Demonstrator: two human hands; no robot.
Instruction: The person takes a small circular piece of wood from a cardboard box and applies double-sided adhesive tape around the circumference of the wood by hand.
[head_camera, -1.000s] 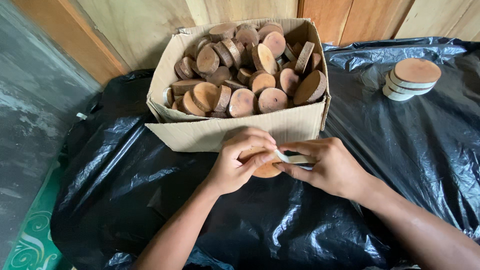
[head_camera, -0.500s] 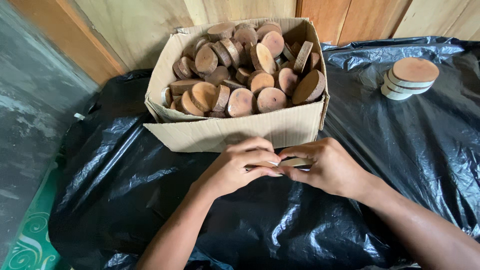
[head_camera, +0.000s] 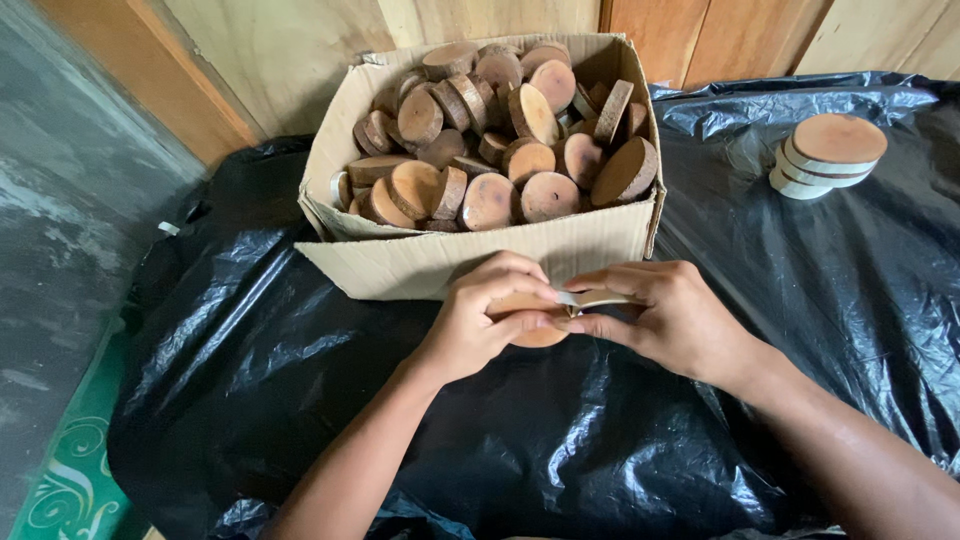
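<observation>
A black plastic sheet (head_camera: 250, 380) spreads beneath the grip; just beyond it stands one open brown cardboard box (head_camera: 470, 262), heaped with round wood slices (head_camera: 490, 200) too many to count. Well off to the right sits a stack of two or three pale-edged discs (head_camera: 828, 155). Left hand (head_camera: 480, 320) and right hand (head_camera: 665, 315) together pinch one wooden disc (head_camera: 540, 335), the right also gripping a pale strip (head_camera: 590, 298) along its rim.

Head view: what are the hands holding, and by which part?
Both hands grip one wood disc by its rim: left hand on its left side, right hand on its right, where a pale strip runs under the fingers.
</observation>
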